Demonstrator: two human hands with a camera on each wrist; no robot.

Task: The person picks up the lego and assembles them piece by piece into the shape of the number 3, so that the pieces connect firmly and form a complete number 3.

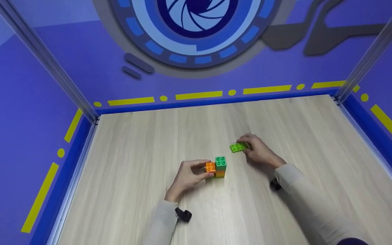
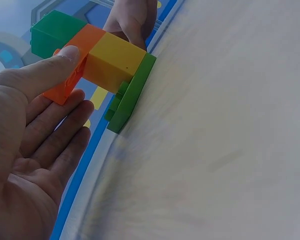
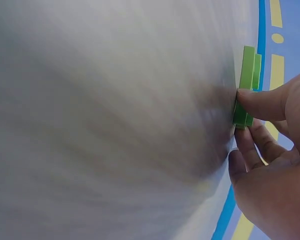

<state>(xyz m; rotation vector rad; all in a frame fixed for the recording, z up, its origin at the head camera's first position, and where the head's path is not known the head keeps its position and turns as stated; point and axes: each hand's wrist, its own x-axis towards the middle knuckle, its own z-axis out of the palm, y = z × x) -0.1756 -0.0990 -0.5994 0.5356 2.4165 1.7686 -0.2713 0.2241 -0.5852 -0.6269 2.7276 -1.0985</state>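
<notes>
Near the table's middle stands a small stack of toy building bricks. A darker green brick [image 1: 221, 163] tops it, above an orange brick [image 1: 210, 166] that juts toward the left. Beneath the orange one the left wrist view shows a yellow brick [image 2: 115, 60] on a flat green plate [image 2: 135, 95]. My left hand [image 1: 188, 177] pinches the jutting orange brick between thumb and fingers. Farther back and to the right, my right hand [image 1: 259, 151] pinches a flat lime-green studded plate [image 1: 237, 147] by its right end. That plate sits at the tabletop, studs up.
The wood-grain table [image 1: 141, 146] is enclosed by blue-purple panels at the back [image 1: 80, 61] and both sides. Metal posts [image 1: 369, 54] rise at its far corners. Black wrist devices [image 1: 183, 214] are worn on both arms.
</notes>
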